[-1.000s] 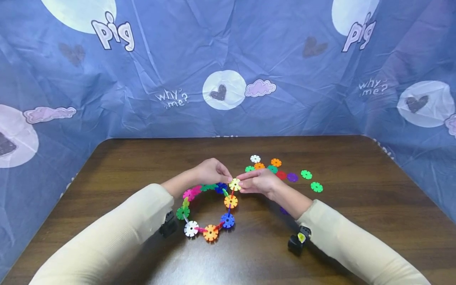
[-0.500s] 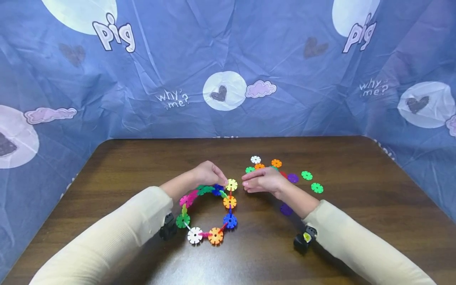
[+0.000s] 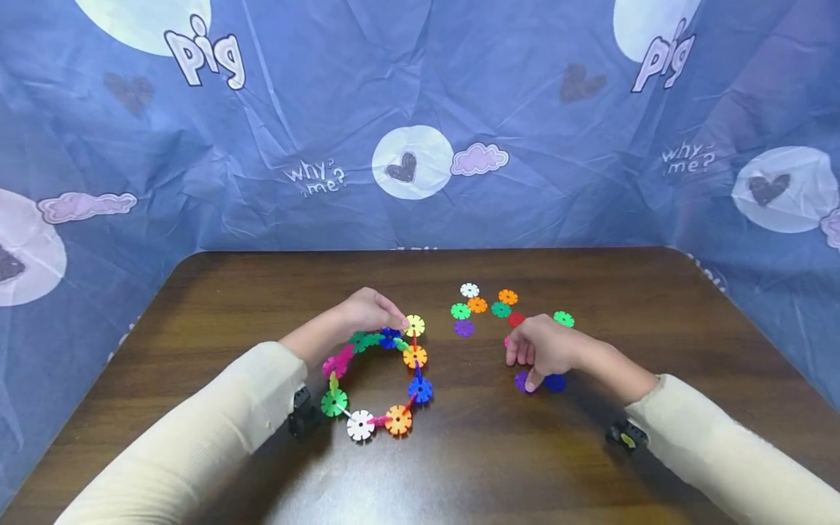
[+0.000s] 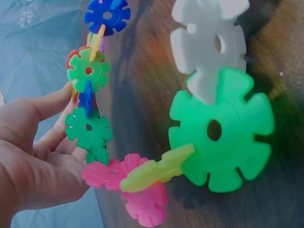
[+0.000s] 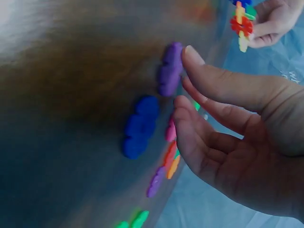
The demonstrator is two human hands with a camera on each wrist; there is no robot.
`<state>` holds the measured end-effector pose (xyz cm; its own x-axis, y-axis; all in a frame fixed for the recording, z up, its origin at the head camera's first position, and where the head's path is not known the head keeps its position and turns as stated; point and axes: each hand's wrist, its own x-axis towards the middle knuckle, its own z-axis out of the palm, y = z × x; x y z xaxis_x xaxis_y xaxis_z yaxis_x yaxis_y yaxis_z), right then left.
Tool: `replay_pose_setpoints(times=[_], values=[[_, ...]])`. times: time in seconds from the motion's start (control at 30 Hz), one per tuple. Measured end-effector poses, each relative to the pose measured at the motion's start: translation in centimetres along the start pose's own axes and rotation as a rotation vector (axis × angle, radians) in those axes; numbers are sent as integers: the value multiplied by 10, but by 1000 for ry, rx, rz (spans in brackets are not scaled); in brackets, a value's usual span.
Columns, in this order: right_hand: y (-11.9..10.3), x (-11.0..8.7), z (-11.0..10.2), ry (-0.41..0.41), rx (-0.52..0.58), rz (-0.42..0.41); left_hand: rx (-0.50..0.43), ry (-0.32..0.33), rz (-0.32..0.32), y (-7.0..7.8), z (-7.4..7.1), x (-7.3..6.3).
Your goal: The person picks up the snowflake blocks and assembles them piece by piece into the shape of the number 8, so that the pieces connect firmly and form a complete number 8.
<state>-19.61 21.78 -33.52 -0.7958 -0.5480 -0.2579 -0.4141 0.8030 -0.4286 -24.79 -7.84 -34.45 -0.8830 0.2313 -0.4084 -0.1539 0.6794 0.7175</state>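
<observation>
My left hand (image 3: pixel 372 310) pinches a chain of notched plastic discs, its fingertips at the yellow disc (image 3: pixel 414 326). The chain curves round in a loop, down past an orange disc and a blue disc (image 3: pixel 421 390) to a white disc (image 3: pixel 360 426) and a green disc (image 3: pixel 334 402). In the left wrist view the linked pieces, including pink discs (image 4: pixel 146 204), hang beside the palm. Over to the right, my right hand (image 3: pixel 546 346) reaches low over loose discs with bent, parted fingers. Its thumb tip is right at a purple disc (image 5: pixel 169 70), with a dark blue disc (image 5: pixel 140 127) alongside.
Loose discs lie scattered on the brown wooden table (image 3: pixel 262 281): a white one (image 3: pixel 469 290), orange ones (image 3: pixel 508 297), green ones (image 3: pixel 461 311), a red one (image 3: pixel 516 319) and another purple one (image 3: pixel 464 328). A blue printed cloth (image 3: pixel 420 87) hangs behind the table.
My right hand has left the yellow disc and moved right and down to the loose purple and blue discs. The left hand has shifted slightly left with the chain.
</observation>
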Motion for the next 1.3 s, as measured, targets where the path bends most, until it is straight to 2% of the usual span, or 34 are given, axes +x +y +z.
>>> replay_pose_setpoints(times=[0.17, 0.4, 0.63, 0.77, 0.83, 0.93, 1.13, 1.3], values=[[3, 0, 7, 33, -53, -58, -29, 27, 6, -2, -3, 1], [0, 7, 11, 21, -46, -89, -59, 99, 30, -8, -5, -1], [-4, 16, 10, 19, -8, -76, -107, 104, 26, -7, -4, 1], [-6, 21, 11, 50, -3, -78, -120, 107, 26, -5, -4, 0], [-6, 25, 12, 88, 9, -77, -120, 110, 19, -5, -4, 0], [-8, 32, 13, 192, 35, -97, -118, 105, 10, -4, -4, -1], [-20, 50, 15, 405, 230, -74, -118, 104, 4, -4, -2, -2], [-29, 65, 17, 550, 300, -113, -144, 93, 38, -4, 1, -4]])
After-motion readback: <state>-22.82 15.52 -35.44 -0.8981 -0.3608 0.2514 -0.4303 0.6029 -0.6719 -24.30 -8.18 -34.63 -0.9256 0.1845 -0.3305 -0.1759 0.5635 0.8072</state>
